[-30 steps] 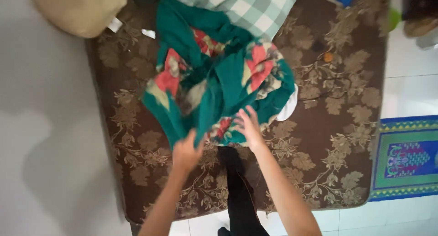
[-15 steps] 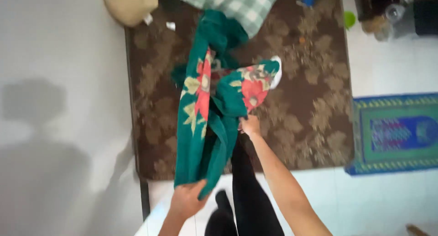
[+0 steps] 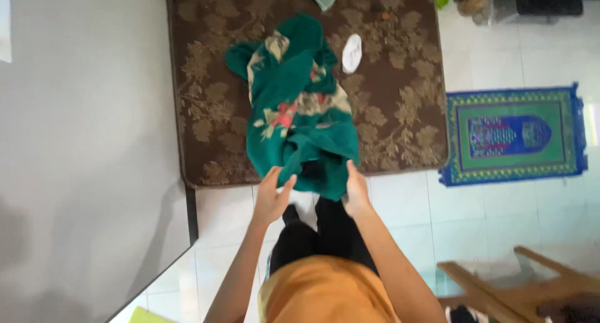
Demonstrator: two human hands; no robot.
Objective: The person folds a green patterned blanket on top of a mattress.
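Both hands hold the near edge of a green blanket point(image 3: 300, 120) with red and cream flowers. The left hand point(image 3: 272, 195) has its fingers point(image 3: 286, 184) closed on the cloth at 7 o'clock of the blanket, and the right hand point(image 3: 356, 188) grips the edge at 5 o'clock. The blanket hangs in folds over a brown mat point(image 3: 400, 104) with a leaf pattern. A small white cloth point(image 3: 352, 52) lies on the mat at 1 o'clock of the blanket. A blue and green prayer rug point(image 3: 512, 134) lies on the white tile floor point(image 3: 500, 217) at 3 o'clock.
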